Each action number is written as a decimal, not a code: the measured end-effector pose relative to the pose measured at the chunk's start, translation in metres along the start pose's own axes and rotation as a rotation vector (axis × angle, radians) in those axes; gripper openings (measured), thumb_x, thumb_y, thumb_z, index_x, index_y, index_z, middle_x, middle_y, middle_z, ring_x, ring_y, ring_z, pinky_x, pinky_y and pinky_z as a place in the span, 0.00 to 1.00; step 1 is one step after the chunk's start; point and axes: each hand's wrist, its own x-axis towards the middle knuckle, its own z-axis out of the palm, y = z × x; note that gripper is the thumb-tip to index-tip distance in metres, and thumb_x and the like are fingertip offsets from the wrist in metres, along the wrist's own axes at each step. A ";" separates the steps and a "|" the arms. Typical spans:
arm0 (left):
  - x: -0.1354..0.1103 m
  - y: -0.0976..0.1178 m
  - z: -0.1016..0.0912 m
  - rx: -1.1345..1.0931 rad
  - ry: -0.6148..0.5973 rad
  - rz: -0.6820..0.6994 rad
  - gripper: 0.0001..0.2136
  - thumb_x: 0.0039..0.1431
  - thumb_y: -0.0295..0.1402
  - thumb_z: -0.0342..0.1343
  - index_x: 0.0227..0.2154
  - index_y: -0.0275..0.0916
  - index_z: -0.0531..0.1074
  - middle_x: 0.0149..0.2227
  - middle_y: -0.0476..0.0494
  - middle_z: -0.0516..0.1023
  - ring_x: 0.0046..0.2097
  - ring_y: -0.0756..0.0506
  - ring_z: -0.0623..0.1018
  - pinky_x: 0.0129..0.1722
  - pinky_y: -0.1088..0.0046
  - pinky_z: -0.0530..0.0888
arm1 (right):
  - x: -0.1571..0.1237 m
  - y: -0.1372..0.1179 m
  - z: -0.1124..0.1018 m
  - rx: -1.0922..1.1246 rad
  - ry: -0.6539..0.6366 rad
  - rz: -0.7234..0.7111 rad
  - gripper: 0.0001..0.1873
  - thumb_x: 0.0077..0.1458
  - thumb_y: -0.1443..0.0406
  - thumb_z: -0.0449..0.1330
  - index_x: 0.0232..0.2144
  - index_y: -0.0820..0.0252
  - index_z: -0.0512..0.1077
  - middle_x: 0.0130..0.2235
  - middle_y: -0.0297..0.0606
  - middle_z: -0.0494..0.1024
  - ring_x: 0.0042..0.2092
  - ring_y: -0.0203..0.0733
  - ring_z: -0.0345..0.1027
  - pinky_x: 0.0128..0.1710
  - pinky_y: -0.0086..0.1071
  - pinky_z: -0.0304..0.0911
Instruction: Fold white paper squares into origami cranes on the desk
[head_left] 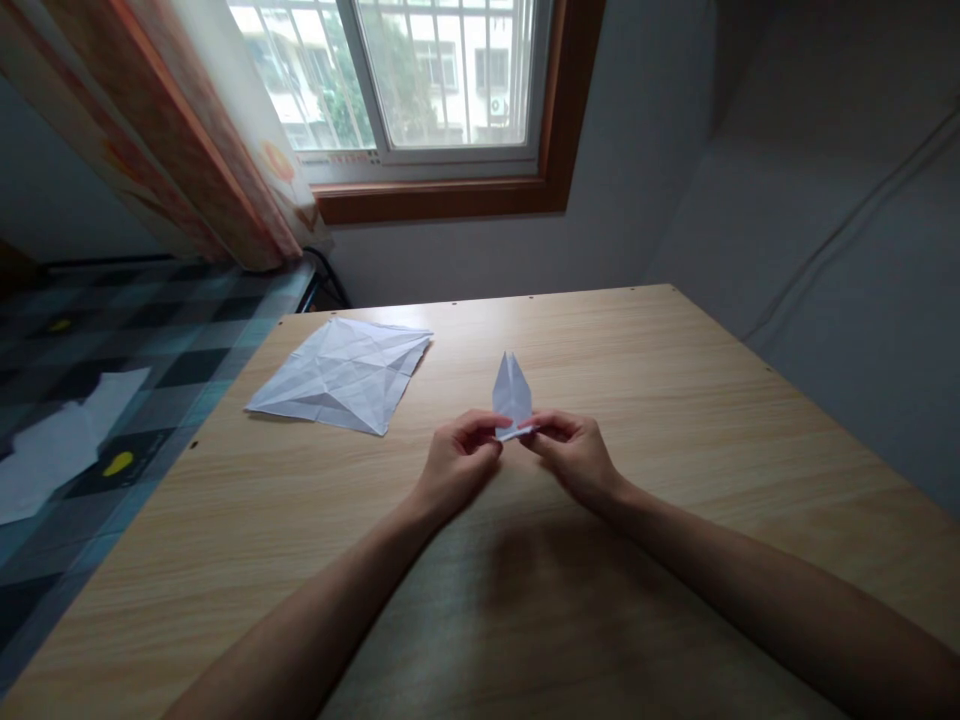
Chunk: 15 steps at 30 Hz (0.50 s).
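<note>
A left hand [459,458] and a right hand [579,458] pinch the lower edge of a folded paper [512,392] over a wooden table [675,400], seemingly steadying it from both sides, while a creased sheet [349,372] lies to the left, apparently leaving the fingers room.

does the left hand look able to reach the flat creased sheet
Probably yes: nothing visible stands between the left hand and the creased sheet, though that hand is holding the folded paper.
</note>
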 end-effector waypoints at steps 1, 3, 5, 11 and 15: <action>0.000 0.001 0.001 0.003 -0.007 0.012 0.09 0.45 0.28 0.62 0.32 0.36 0.80 0.34 0.44 0.81 0.35 0.47 0.77 0.35 0.73 0.72 | 0.000 -0.002 0.001 -0.029 0.010 -0.007 0.08 0.44 0.61 0.70 0.26 0.58 0.79 0.32 0.36 0.82 0.35 0.41 0.75 0.39 0.35 0.70; 0.000 0.001 0.003 0.004 0.007 0.013 0.06 0.46 0.31 0.64 0.29 0.35 0.78 0.34 0.43 0.81 0.36 0.46 0.78 0.37 0.72 0.72 | -0.001 -0.004 0.002 -0.060 0.030 -0.002 0.10 0.45 0.59 0.70 0.25 0.60 0.77 0.29 0.36 0.80 0.32 0.40 0.74 0.37 0.34 0.70; 0.001 0.000 0.004 0.011 0.061 -0.003 0.06 0.47 0.33 0.65 0.26 0.35 0.75 0.28 0.46 0.79 0.31 0.49 0.76 0.34 0.74 0.71 | -0.002 -0.003 0.003 -0.025 0.041 0.019 0.13 0.43 0.60 0.71 0.25 0.59 0.73 0.26 0.33 0.79 0.29 0.38 0.73 0.33 0.33 0.69; 0.001 -0.003 0.005 -0.051 0.129 0.014 0.11 0.44 0.31 0.66 0.23 0.37 0.67 0.22 0.54 0.71 0.26 0.53 0.71 0.28 0.78 0.67 | -0.001 0.001 0.005 0.098 0.030 0.079 0.28 0.41 0.62 0.72 0.44 0.56 0.67 0.27 0.30 0.80 0.27 0.37 0.74 0.31 0.31 0.70; 0.000 -0.003 0.004 -0.005 0.099 0.043 0.06 0.47 0.31 0.64 0.25 0.37 0.72 0.25 0.50 0.74 0.29 0.50 0.73 0.32 0.75 0.70 | 0.000 -0.003 0.005 0.047 0.015 0.128 0.22 0.40 0.59 0.72 0.38 0.60 0.73 0.25 0.32 0.79 0.24 0.36 0.72 0.27 0.32 0.70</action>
